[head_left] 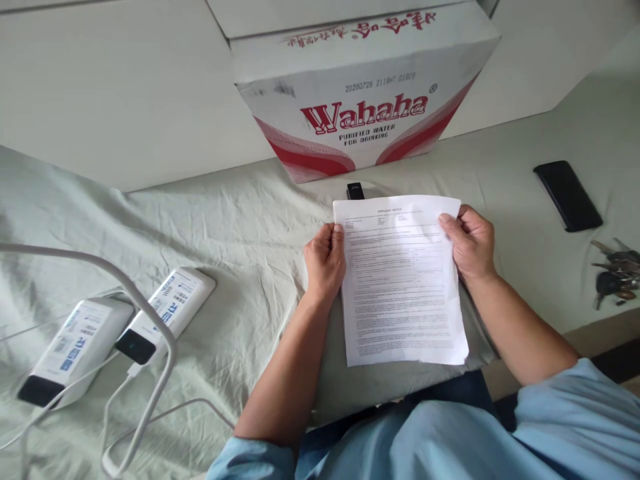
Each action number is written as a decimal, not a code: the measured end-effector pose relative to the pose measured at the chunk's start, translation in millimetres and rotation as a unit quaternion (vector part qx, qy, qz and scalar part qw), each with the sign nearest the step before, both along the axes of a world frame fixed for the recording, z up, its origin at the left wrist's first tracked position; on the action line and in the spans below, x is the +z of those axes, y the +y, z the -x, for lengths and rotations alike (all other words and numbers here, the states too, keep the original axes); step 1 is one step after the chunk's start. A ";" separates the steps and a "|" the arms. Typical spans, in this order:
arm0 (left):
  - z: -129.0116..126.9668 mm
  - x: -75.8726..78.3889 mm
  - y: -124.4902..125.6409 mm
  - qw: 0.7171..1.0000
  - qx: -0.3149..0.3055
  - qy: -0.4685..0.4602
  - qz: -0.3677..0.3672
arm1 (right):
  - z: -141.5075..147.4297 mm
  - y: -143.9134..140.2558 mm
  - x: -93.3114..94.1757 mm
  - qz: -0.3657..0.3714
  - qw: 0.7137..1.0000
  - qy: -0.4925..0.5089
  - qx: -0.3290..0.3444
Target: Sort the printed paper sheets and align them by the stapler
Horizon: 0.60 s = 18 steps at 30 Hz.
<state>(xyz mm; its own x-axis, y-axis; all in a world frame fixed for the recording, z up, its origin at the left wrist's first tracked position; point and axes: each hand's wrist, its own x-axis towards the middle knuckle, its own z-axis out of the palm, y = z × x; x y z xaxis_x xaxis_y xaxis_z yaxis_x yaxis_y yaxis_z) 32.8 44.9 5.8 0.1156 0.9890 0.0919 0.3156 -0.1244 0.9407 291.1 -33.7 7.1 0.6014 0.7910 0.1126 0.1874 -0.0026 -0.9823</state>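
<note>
Pinching the left edge of a printed paper (405,287) near its top corner, the left hand (325,260) has its thumb on the front and its fingers curled in. The right hand (469,243) grips the right edge near the other top corner, thumb flat on the printed face and fingers behind. Between these hands the paper faces the wearer, top edge on the far side, right edge a little wavy; whether it is one page or several I cannot tell. Just beyond its top edge a small black object (355,189) pokes out, partly hidden. Nearer, below the paper, are the wearer's blue shirt (400,440) and dark trousers. Farther off stands a white and red cardboard box (365,110) marked "Wahaha", in front of white panels (115,87). To the right, well apart from the paper, lies a black phone (569,196), with a bunch of keys (617,267) nearer and farther right. On the left, two white blocks with black ends, one (175,300) just beside the other (83,343), lie on a wrinkled pale green sheet (240,267), under a thick looping cord (163,327) and thinner cables.
</note>
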 end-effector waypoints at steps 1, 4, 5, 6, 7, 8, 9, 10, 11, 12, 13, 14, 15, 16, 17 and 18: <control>0.1 -0.1 -0.1 1.000 0.000 -0.002 0.002 | 0.3 0.1 0.4 -0.001 1.000 0.001 -0.001; 0.1 0.0 -0.4 1.000 -0.001 -0.008 0.005 | 1.8 0.3 2.5 -0.005 1.000 0.002 -0.002; 0.0 0.2 -0.4 1.000 -0.001 -0.009 0.005 | 2.2 0.1 3.0 -0.004 1.000 0.002 -0.001; -0.1 0.4 -0.3 1.000 -0.001 -0.009 0.006 | 2.5 -0.1 3.2 -0.003 1.000 0.002 -0.001; -0.2 0.7 -0.3 1.000 0.000 -0.009 0.006 | 2.6 -0.5 3.1 -0.001 1.000 0.001 0.001; -0.4 1.1 -0.2 1.000 0.002 -0.008 0.005 | 2.3 -0.9 2.5 0.001 1.000 0.000 0.002; -0.5 1.5 0.0 1.000 0.004 -0.008 0.004 | 1.6 -1.2 1.4 0.003 1.000 -0.001 0.004; -0.7 2.0 0.1 1.000 0.005 -0.010 0.003 | 0.5 -1.4 -0.2 0.006 1.000 -0.005 0.006; -0.8 2.6 0.2 1.000 0.006 -0.015 0.004 | -1.2 -1.5 -2.2 0.009 1.000 -0.014 0.006; -0.9 3.2 0.2 1.000 0.004 -0.024 0.007 | -3.3 -1.2 -4.6 0.009 1.000 -0.028 0.006; -1.0 3.8 0.3 0.999 -0.001 -0.037 0.014 | -5.8 -0.7 -7.2 0.008 0.999 -0.046 0.004; -1.0 4.4 0.3 0.998 -0.008 -0.053 0.023 | -8.7 0.0 -9.9 0.006 0.998 -0.065 0.001; -0.9 4.8 0.3 0.997 -0.017 -0.070 0.034 | -11.6 0.9 -12.5 0.003 0.997 -0.083 -0.003; -0.7 5.0 0.2 0.995 -0.027 -0.087 0.046 | -14.5 2.0 -14.8 0.001 0.995 -0.097 -0.007; -0.4 5.0 0.2 0.992 -0.037 -0.104 0.057 | -17.1 3.0 -16.8 0.002 0.994 -0.105 -0.009; 0.0 4.7 0.1 0.990 -0.045 -0.119 0.068 | -19.3 3.9 -18.3 0.006 0.995 -0.104 -0.007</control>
